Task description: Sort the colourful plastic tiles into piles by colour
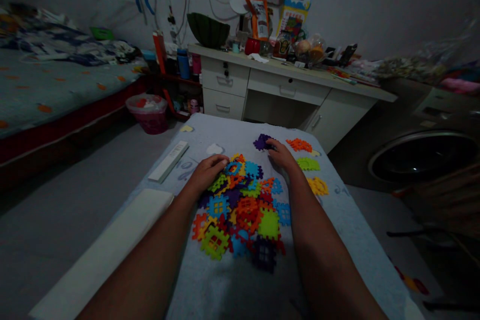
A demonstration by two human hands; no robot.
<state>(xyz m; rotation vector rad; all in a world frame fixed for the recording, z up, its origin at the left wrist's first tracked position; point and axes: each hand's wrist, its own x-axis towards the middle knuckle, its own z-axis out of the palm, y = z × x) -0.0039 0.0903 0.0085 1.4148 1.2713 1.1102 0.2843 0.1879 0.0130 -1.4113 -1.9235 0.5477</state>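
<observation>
A heap of colourful plastic interlocking blocks point(247, 212) with notched edges lies mid-table, some window-shaped. My left hand point(208, 174) rests at the heap's upper left side, fingers stretched over its edge, with nothing seen held. Beyond the heap, my right hand point(282, 154) has its fingertips on a dark purple block point(261, 142) at the far side of the table. To the right of that hand are orange blocks point(299, 145), a lime green block point(308, 164) and yellow blocks point(318, 186), set apart by colour. The underside of the right hand's grip is hidden.
The table point(232, 290) has a pale cloth. On its left lie a white narrow box point(168, 161) and a long pale board-like object point(112, 245). A white desk point(225, 80) stands behind, a washing machine point(412, 130) right, a pink bin point(148, 115) and bed point(67, 85) left.
</observation>
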